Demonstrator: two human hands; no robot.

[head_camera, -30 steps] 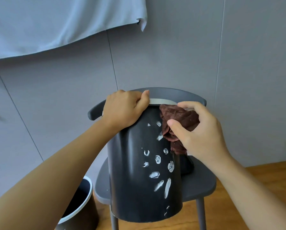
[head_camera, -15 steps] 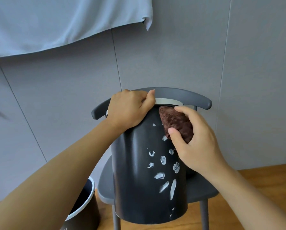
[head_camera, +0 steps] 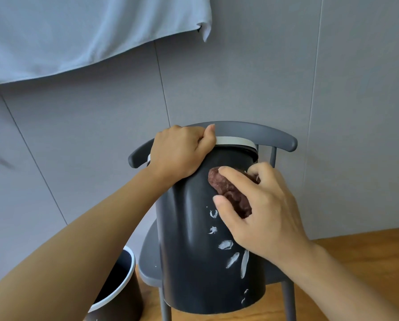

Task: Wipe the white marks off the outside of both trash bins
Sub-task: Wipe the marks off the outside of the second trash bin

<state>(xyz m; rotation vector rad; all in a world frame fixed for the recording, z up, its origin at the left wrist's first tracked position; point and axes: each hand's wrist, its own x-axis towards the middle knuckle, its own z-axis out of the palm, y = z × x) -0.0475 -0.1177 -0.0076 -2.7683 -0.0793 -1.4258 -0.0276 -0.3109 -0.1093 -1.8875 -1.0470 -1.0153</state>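
On the chair seat a dark bin tilts — left hand gripping its rim, right hand pressing a brown cloth above white marks — second bin on the floor.

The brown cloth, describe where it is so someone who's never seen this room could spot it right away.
Find the grey chair against the wall; a dark trash bin with white marks rests tilted on its seat. High on the bin's side, the right hand presses the brown cloth, bunched, against it. It is the only brown, fuzzy thing there.
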